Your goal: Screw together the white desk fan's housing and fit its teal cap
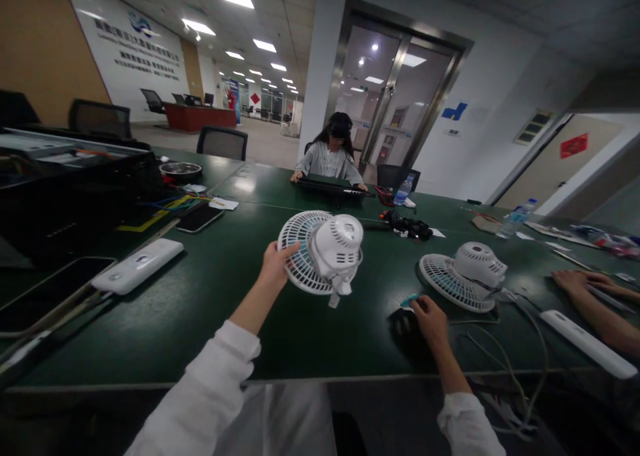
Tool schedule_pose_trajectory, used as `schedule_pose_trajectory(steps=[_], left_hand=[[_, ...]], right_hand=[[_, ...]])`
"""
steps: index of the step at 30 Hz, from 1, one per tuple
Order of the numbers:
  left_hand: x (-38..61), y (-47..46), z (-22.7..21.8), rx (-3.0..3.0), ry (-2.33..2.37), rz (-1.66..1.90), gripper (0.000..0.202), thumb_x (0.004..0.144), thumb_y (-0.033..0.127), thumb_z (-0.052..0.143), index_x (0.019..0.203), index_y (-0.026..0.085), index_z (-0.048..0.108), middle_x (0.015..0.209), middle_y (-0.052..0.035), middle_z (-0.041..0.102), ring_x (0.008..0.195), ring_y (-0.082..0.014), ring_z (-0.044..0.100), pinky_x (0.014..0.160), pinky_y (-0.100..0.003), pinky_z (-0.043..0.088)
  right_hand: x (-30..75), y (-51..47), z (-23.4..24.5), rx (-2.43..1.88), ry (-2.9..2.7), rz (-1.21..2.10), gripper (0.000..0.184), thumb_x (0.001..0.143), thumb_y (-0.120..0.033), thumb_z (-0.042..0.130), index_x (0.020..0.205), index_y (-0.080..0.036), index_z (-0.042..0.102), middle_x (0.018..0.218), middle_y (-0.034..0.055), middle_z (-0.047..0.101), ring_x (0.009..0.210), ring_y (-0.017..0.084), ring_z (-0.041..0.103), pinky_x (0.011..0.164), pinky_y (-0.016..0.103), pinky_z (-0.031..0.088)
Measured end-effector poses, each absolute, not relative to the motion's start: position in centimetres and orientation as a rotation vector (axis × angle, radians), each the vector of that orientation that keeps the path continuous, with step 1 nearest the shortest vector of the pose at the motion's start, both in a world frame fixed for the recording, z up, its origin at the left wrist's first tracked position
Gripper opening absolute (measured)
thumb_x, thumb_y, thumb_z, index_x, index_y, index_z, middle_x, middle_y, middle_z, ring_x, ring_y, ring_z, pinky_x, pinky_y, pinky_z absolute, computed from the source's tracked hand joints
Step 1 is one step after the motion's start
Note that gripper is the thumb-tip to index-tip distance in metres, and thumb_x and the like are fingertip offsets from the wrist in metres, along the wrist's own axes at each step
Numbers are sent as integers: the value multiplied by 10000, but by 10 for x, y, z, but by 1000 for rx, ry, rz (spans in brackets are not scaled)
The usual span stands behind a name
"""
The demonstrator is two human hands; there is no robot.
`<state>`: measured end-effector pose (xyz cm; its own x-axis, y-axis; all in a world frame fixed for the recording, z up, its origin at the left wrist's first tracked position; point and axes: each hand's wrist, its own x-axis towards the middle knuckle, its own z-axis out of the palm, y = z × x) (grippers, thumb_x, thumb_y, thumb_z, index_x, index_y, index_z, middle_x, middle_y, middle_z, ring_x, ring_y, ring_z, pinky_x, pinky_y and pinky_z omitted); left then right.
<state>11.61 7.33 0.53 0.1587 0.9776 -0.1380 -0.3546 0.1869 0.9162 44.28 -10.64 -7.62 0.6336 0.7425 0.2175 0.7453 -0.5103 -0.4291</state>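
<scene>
My left hand grips a small white fan by the rim of its round grille, thumb on the slats. The fan is tilted, its motor housing facing me and a cord bundled below the housing. My right hand is closed on a small teal piece just above the dark green table; its exact kind I cannot make out. Beyond that hand, a second white fan lies grille down, motor housing up, with its cable trailing toward the table edge.
A neighbour's hands rest at the right, near a white oblong device. Opposite sits a person holding a black panel. At left are a black computer case, a phone and another white device.
</scene>
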Motion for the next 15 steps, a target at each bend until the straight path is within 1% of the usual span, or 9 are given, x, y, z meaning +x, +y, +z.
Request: schedule_pose_trajectory(steps=[3, 4, 5, 8, 10, 12, 14, 15], left_hand=[[59, 67, -13, 740, 960, 1124, 167, 872, 242, 540, 981, 118, 569, 875, -25, 624, 694, -114, 612, 618, -272, 537], [45, 64, -18, 716, 968, 1119, 109, 850, 190, 565, 922, 108, 574, 799, -13, 630, 635, -105, 610, 593, -257, 535], [32, 62, -23, 702, 975, 1116, 77, 799, 122, 609, 862, 97, 574, 731, -14, 637, 584, -107, 611, 579, -250, 536], [8, 59, -35, 737, 997, 1069, 159, 659, 33, 684, 762, 89, 577, 628, -34, 650, 522, -144, 627, 561, -272, 545], [-1, 59, -40, 815, 1022, 1023, 180, 614, 56, 717, 739, 86, 591, 615, -54, 656, 525, -174, 636, 566, -307, 546], [-9, 61, -44, 924, 1071, 1001, 209, 587, 124, 750, 735, 88, 607, 623, -62, 660, 558, -205, 645, 593, -347, 542], [-15, 62, -46, 1054, 1149, 1024, 267, 551, 196, 779, 742, 100, 619, 665, -67, 666, 657, -257, 657, 678, -413, 532], [-17, 62, -47, 1120, 1197, 1058, 299, 529, 212, 786, 756, 110, 621, 718, -74, 670, 750, -292, 655, 752, -457, 512]], right_hand=[[425, -89, -67, -2429, -1377, 58, 295, 876, -326, 526, 1121, -162, 542, 1121, 70, 573, 942, 186, 583, 794, 397, 498], [418, -80, -65, -2448, -1440, 79, 297, 876, -327, 526, 1123, -163, 541, 1124, 71, 572, 943, 186, 582, 795, 398, 498], [410, -71, -63, -2468, -1496, 99, 298, 876, -328, 526, 1124, -163, 540, 1124, 71, 572, 941, 186, 582, 793, 397, 499], [390, -45, -59, -2531, -1610, 128, 298, 876, -329, 526, 1124, -164, 540, 1117, 70, 574, 931, 183, 586, 783, 390, 502], [384, -36, -57, -2567, -1641, 107, 298, 877, -334, 524, 1122, -164, 541, 1111, 69, 577, 925, 181, 587, 779, 387, 503], [386, -36, -54, -2613, -1619, 41, 301, 879, -338, 520, 1123, -163, 540, 1116, 70, 575, 930, 182, 586, 784, 390, 502], [397, -44, -53, -2680, -1537, -62, 310, 878, -337, 521, 1135, -164, 534, 1140, 75, 564, 956, 191, 578, 801, 402, 495], [403, -50, -54, -2721, -1480, -117, 315, 877, -334, 523, 1142, -164, 530, 1153, 78, 557, 973, 197, 572, 811, 411, 491]])
